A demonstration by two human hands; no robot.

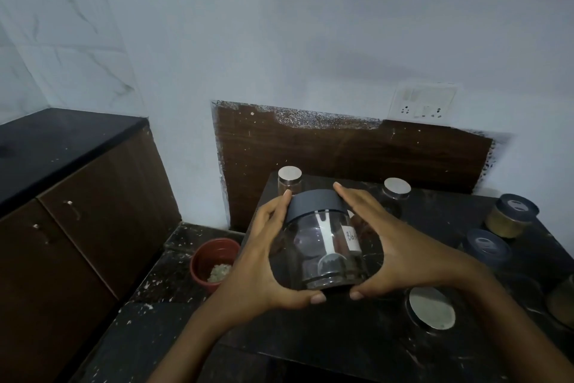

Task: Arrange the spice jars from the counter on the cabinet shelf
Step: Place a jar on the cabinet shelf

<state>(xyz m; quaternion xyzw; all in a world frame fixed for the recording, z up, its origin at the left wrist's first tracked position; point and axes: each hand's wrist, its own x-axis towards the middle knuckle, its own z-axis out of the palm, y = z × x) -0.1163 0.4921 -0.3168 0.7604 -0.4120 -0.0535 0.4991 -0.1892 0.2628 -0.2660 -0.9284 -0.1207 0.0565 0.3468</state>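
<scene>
A clear glass jar with a black lid, a white spoon inside and a handwritten label is held above the black counter. My left hand grips its left side, thumb under the base. My right hand grips its right side, fingers along the lid. Other spice jars stand on the counter: two silver-lidded ones at the back, one near the front, a yellow-spice jar and a black-lidded jar at the right.
A red pot with pale bits sits on the lower ledge to the left. Brown cabinet doors under a black top fill the left side. A wall socket is above the wooden backboard.
</scene>
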